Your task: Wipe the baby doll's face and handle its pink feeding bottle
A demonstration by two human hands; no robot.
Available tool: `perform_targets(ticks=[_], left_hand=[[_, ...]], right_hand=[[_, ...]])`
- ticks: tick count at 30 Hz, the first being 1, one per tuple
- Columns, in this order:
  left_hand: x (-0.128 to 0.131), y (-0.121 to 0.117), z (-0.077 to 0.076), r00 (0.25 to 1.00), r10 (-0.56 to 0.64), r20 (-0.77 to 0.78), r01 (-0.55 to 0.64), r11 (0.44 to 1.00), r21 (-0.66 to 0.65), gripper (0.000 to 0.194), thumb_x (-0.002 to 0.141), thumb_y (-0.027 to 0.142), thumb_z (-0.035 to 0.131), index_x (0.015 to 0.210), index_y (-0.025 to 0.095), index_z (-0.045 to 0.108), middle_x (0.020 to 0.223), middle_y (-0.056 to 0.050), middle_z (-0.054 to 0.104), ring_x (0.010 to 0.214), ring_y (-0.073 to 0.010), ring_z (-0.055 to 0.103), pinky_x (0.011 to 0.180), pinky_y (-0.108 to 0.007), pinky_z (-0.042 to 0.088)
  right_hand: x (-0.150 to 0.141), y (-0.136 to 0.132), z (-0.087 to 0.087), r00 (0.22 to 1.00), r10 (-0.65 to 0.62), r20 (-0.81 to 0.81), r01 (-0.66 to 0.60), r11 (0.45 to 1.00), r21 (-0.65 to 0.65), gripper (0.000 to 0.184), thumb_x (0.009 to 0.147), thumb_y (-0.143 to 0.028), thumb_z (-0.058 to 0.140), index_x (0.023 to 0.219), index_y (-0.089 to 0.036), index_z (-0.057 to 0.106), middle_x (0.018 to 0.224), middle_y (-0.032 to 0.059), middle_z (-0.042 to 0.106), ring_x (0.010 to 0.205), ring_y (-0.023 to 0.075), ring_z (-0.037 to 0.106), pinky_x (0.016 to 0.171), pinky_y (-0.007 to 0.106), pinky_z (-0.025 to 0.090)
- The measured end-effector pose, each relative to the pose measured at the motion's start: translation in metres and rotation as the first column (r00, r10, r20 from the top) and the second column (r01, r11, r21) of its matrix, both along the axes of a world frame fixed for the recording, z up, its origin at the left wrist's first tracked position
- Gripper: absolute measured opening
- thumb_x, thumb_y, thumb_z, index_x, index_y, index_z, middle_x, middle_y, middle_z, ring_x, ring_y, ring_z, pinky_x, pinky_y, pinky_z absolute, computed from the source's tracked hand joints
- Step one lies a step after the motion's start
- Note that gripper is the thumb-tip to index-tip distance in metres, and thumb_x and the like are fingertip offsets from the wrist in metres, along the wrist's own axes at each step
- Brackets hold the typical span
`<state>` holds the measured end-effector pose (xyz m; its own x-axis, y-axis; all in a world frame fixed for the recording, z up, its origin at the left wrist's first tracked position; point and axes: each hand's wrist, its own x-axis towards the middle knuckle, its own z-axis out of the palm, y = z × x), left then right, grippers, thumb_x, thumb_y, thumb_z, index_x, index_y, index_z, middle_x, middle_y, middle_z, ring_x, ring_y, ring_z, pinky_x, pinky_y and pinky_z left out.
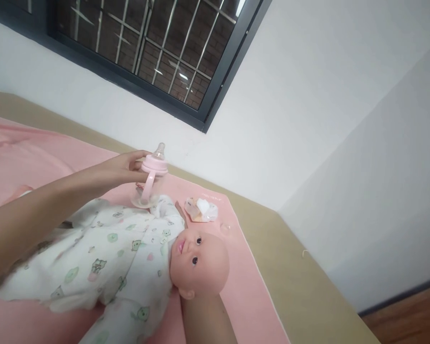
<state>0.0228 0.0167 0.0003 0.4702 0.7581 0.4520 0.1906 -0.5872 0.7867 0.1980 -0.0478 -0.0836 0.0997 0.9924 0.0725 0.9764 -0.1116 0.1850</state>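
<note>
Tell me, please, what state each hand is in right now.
Left hand: closed, holding the baby bottle.
Right hand: mostly hidden by the doll's head; open or closed cannot be told.

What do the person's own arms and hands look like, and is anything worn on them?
The left forearm is slender and bare, with no sleeve in view. The left hand wears no glove, and no watch shows at its wrist. The visible part of the right forearm is bare too. The right hand is mostly hidden, so I cannot tell what it wears.
</note>
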Motion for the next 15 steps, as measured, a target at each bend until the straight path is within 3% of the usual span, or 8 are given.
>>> perform_targets(ticks=[1, 3, 5, 8, 11, 13, 15], left_hand=[[-0.003, 0.000, 0.002, 0.999, -0.024, -0.029, 0.025, 0.999, 0.027, 0.053, 0.085, 0.035, 0.052, 0.132, 0.012, 0.042, 0.101, -0.006, 0.071, 0.088, -0.0160, 0.069, 0.064, -0.021, 0.053], [-0.008, -0.001, 0.006, 0.997, -0.054, -0.054, 0.055, 0.998, 0.021, 0.055, 0.084, 0.031, 0.052, 0.134, 0.010, 0.039, 0.102, -0.006, 0.070, 0.090, -0.0148, 0.068, 0.068, -0.020, 0.053], [-0.010, -0.005, 0.010, 0.994, -0.103, -0.041, 0.102, 0.994, -0.038, 0.057, 0.082, 0.029, 0.053, 0.134, 0.010, 0.039, 0.103, -0.006, 0.070, 0.091, -0.0151, 0.068, 0.072, -0.021, 0.054], [-0.010, -0.014, 0.018, 0.992, -0.126, -0.006, 0.125, 0.985, -0.122, 0.058, 0.080, 0.032, 0.056, 0.133, 0.012, 0.042, 0.102, -0.005, 0.071, 0.093, -0.0180, 0.068, 0.077, -0.026, 0.054], [-0.008, -0.023, 0.024, 0.999, -0.023, 0.027, 0.028, 0.980, -0.195, 0.068, 0.072, 0.037, 0.068, 0.131, 0.016, 0.044, 0.104, -0.006, 0.071, 0.096, -0.0225, 0.067, 0.082, -0.032, 0.055], [-0.007, -0.027, 0.027, 0.999, -0.012, 0.042, 0.022, 0.969, -0.246, 0.069, 0.068, 0.041, 0.071, 0.128, 0.018, 0.047, 0.102, -0.007, 0.072, 0.095, -0.0255, 0.068, 0.082, -0.035, 0.055], [-0.006, -0.030, 0.028, 0.999, -0.018, 0.027, 0.025, 0.965, -0.261, 0.066, 0.066, 0.043, 0.071, 0.123, 0.020, 0.049, 0.101, -0.007, 0.072, 0.093, -0.0281, 0.068, 0.079, -0.038, 0.055]], right_hand=[[0.000, -0.002, 0.004, 0.988, -0.152, -0.002, 0.151, 0.982, -0.109, 0.010, 0.048, -0.036, 0.076, 0.055, -0.035, 0.070, 0.058, 0.0009, 0.064, 0.071, 0.0330, 0.071, 0.065, 0.045, 0.059], [0.001, -0.006, 0.009, 0.920, -0.388, 0.054, 0.388, 0.882, -0.266, 0.009, 0.049, -0.037, 0.074, 0.053, -0.033, 0.068, 0.057, 0.0025, 0.064, 0.068, 0.0358, 0.071, 0.068, 0.052, 0.058], [0.003, -0.007, 0.008, 0.869, -0.488, 0.080, 0.492, 0.838, -0.235, 0.009, 0.050, -0.035, 0.074, 0.049, -0.032, 0.065, 0.053, 0.0030, 0.062, 0.064, 0.0388, 0.070, 0.069, 0.059, 0.056], [0.009, -0.003, -0.005, 0.859, -0.511, -0.033, 0.512, 0.859, 0.014, 0.014, 0.053, -0.036, 0.074, 0.045, -0.033, 0.062, 0.048, 0.0025, 0.057, 0.060, 0.0383, 0.069, 0.061, 0.057, 0.057], [0.016, 0.004, -0.019, 0.909, -0.392, -0.144, 0.416, 0.872, 0.258, 0.017, 0.055, -0.036, 0.074, 0.044, -0.033, 0.062, 0.044, 0.0025, 0.053, 0.055, 0.0340, 0.068, 0.045, 0.045, 0.055], [0.018, 0.007, -0.021, 0.910, -0.395, -0.124, 0.412, 0.890, 0.194, 0.018, 0.053, -0.033, 0.076, 0.043, -0.033, 0.062, 0.043, 0.0023, 0.052, 0.053, 0.0328, 0.067, 0.042, 0.042, 0.055], [0.018, 0.008, -0.018, 0.895, -0.441, -0.062, 0.443, 0.896, 0.017, 0.018, 0.051, -0.030, 0.077, 0.042, -0.032, 0.061, 0.043, 0.0024, 0.052, 0.053, 0.0335, 0.067, 0.046, 0.044, 0.056]])
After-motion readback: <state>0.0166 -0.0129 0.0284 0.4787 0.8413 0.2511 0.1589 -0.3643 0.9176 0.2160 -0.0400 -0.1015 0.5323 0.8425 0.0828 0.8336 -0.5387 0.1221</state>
